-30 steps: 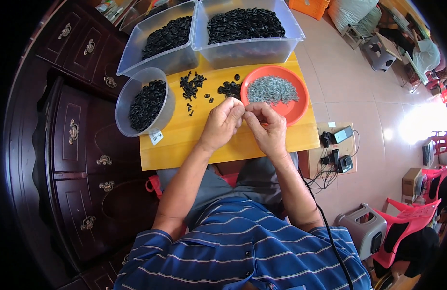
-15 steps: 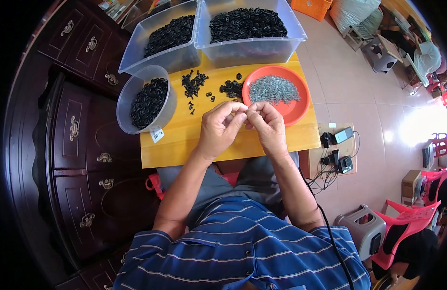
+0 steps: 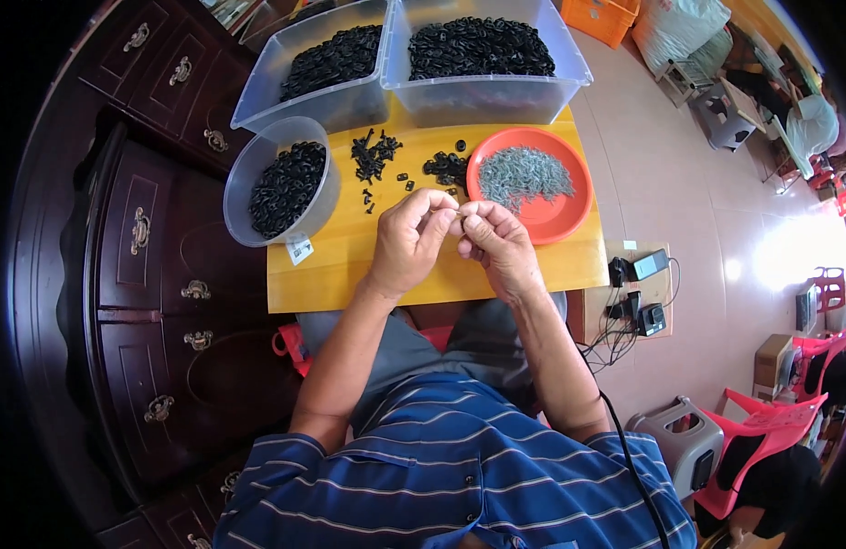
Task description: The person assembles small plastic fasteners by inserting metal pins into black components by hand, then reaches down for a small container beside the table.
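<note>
Pinched between both sets of fingertips, a tiny black part (image 3: 461, 220) sits above the smooth yellow wooden board (image 3: 350, 265). Left hand (image 3: 408, 240) and right hand (image 3: 499, 245) touch. Leftward, a round clear tub (image 3: 258, 174) holds black pieces; rightward, an orange plate (image 3: 569, 215) holds grey metal bits.

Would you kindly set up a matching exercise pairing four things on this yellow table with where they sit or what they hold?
Things:
1. Orange plate
2. Round clear tub
3. Two rectangular clear bins
4. Loose black parts

Descriptions:
A. Along the far edge of the table, filled with black parts
B. At the table's left edge, part-filled with black pieces
C. Holds a heap of small grey parts, on the right
D. Scattered on the bare tabletop between the round tub and the plate

Pairs: 1-C, 2-B, 3-A, 4-D
</note>
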`<state>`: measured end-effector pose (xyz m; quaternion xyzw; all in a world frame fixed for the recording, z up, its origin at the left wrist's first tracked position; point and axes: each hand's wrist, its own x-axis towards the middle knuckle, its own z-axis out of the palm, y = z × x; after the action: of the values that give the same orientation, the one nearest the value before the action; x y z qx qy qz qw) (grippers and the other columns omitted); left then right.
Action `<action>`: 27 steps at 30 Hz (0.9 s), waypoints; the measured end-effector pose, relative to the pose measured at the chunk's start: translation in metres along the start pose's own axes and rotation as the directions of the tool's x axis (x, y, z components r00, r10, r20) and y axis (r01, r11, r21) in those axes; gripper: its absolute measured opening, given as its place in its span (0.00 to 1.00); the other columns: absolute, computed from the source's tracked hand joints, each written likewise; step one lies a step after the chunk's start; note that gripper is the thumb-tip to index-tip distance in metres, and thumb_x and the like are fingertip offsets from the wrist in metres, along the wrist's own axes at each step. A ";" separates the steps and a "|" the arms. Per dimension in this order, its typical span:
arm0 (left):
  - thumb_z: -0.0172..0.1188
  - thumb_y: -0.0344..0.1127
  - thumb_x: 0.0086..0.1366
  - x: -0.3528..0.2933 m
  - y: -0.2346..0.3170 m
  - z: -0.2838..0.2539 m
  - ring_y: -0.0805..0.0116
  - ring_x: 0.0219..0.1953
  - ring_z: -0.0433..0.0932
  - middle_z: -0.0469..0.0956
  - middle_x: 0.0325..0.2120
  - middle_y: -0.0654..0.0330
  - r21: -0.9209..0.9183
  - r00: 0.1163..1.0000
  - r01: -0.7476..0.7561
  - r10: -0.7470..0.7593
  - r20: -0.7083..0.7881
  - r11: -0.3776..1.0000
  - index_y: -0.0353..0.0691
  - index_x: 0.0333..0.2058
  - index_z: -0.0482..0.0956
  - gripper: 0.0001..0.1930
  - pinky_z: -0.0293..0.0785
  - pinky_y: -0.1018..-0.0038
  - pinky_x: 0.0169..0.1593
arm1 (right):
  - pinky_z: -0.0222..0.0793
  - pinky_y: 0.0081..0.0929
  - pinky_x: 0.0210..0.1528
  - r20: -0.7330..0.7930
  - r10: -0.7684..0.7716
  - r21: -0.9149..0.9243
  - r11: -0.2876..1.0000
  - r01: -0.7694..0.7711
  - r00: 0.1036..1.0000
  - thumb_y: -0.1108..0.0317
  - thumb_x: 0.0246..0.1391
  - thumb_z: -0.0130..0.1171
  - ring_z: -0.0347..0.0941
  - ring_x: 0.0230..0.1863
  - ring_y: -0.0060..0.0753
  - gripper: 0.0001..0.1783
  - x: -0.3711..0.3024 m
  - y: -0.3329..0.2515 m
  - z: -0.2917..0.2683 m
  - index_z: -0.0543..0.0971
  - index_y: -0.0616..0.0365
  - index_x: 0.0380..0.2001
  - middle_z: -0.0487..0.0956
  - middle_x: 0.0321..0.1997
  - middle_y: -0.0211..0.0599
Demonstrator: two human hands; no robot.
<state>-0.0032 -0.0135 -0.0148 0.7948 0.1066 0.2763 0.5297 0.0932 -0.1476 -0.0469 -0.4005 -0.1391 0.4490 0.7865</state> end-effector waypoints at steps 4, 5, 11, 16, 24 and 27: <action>0.59 0.28 0.69 -0.004 -0.008 0.000 0.70 0.29 0.80 0.80 0.29 0.58 0.062 0.998 0.003 0.001 -0.063 0.998 0.34 0.37 0.77 0.04 0.76 0.73 0.34 | 0.76 0.19 0.41 -0.086 0.005 0.020 1.000 -0.003 0.996 0.68 0.68 0.58 0.78 0.36 0.18 0.06 0.001 0.001 0.000 0.79 0.56 0.44 0.83 0.41 0.30; 0.59 0.28 0.69 -0.004 -0.008 0.000 0.70 0.30 0.79 0.79 0.30 0.58 0.048 0.996 -0.019 0.023 -0.081 0.999 0.34 0.37 0.77 0.04 0.75 0.73 0.34 | 0.76 0.19 0.41 -0.086 0.007 0.020 1.000 -0.005 0.996 0.68 0.68 0.58 0.78 0.36 0.18 0.06 0.002 0.003 -0.001 0.79 0.56 0.44 0.83 0.41 0.30; 0.59 0.28 0.68 -0.004 -0.003 0.003 0.68 0.33 0.79 0.78 0.32 0.58 0.087 0.995 -0.041 0.049 -0.091 0.995 0.34 0.37 0.77 0.04 0.76 0.73 0.35 | 0.78 0.21 0.44 -0.114 0.008 0.133 0.991 0.007 0.993 0.69 0.67 0.59 0.79 0.38 0.21 0.06 0.005 0.011 -0.004 0.78 0.56 0.45 0.80 0.40 0.27; 0.59 0.28 0.68 -0.005 -0.009 0.005 0.68 0.33 0.79 0.78 0.33 0.58 0.067 0.994 -0.037 0.044 -0.101 0.997 0.34 0.37 0.77 0.04 0.76 0.73 0.36 | 0.81 0.21 0.44 -0.104 -0.014 0.162 0.986 0.031 0.994 0.69 0.67 0.59 0.81 0.40 0.23 0.05 0.006 0.011 -0.003 0.77 0.56 0.44 0.79 0.40 0.26; 0.59 0.29 0.69 -0.007 -0.013 0.005 0.68 0.31 0.78 0.79 0.31 0.57 0.040 0.997 0.004 -0.001 -0.076 0.999 0.33 0.38 0.77 0.05 0.75 0.72 0.37 | 0.79 0.23 0.45 -0.127 -0.081 -0.011 0.997 0.080 0.989 0.72 0.67 0.58 0.79 0.38 0.23 0.05 0.005 0.011 -0.001 0.77 0.57 0.44 0.79 0.40 0.28; 0.59 0.29 0.69 -0.007 -0.013 0.005 0.69 0.30 0.78 0.79 0.30 0.57 0.015 0.996 0.067 -0.066 -0.058 0.998 0.33 0.38 0.77 0.05 0.75 0.72 0.36 | 0.79 0.23 0.46 -0.131 -0.122 -0.084 0.990 0.111 0.984 0.72 0.66 0.59 0.79 0.38 0.22 0.06 0.004 0.012 0.000 0.77 0.58 0.45 0.79 0.40 0.28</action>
<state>-0.0047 -0.0157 -0.0307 0.7872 0.1504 0.2805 0.5283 0.0878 -0.1408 -0.0563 -0.4513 -0.1255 0.3681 0.8032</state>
